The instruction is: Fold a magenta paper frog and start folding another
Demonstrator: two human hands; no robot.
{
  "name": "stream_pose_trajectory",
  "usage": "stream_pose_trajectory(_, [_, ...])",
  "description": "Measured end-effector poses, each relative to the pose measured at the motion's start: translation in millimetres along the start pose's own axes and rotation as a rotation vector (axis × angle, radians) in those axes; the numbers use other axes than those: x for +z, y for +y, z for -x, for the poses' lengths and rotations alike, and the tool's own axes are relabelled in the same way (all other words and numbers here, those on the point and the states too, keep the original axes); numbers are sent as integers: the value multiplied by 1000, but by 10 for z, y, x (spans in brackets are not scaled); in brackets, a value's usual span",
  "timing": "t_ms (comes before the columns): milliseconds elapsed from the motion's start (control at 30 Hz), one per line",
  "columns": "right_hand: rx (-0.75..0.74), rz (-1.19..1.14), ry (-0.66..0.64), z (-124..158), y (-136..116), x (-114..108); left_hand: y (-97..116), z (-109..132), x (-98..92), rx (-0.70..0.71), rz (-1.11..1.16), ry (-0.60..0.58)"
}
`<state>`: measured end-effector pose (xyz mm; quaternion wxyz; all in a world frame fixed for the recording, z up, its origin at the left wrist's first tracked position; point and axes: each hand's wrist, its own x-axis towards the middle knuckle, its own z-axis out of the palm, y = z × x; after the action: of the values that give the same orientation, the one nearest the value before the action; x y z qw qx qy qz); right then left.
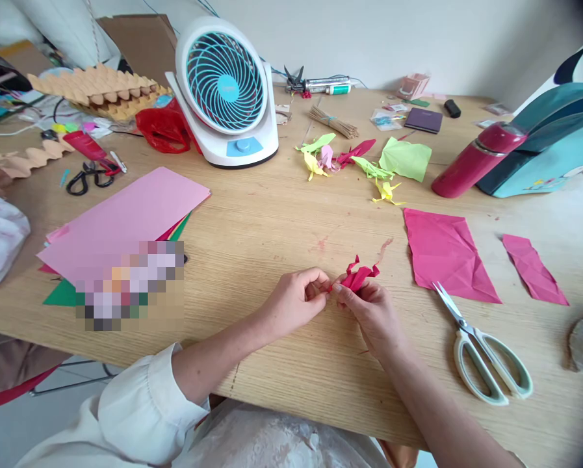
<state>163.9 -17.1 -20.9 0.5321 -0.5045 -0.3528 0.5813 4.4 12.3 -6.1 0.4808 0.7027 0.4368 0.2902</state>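
A small dark-pink origami figure [358,277] with thin bent limbs is held above the table's front part. My right hand [369,312] grips its body between thumb and fingers. My left hand [303,296] is closed in a pinch on the figure's near left tip, touching the right thumb; the exact fold there is hidden by the fingers. To the right lie a creased dark-pink paper sheet [450,253] and a narrower dark-pink strip [535,270]. White-handled scissors [481,354] rest just below the sheet, their tips touching its lower edge.
Finished-looking folded paper figures [315,167] in several colours lie at the back, beside a light-green sheet [408,158]. A white fan [227,91] stands behind. Coloured paper [130,208] is stacked left. A red bottle [481,159] leans near a teal bag [544,149].
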Motion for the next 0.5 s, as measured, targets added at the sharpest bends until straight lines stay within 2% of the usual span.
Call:
stream_pose_trajectory(100, [-8,-5,-2,9,-6,-3,-37,-4,-14,-41,-31,3])
stream_pose_trajectory(167, [-25,-19,1,16,-17,3,-51,-7,-35,-155,45,-74])
stream_pose_trajectory(300, [-78,-46,-70,30,-44,18,-31,-29,-70,-448,579,-318])
stream_pose_trajectory(400, [-167,15,-88,41,-59,16,-4,-54,-89,-576,906,-294])
stream_pose_trajectory(500, [-244,128,-83,53,-57,4,1,-68,-106,-623,1022,-242])
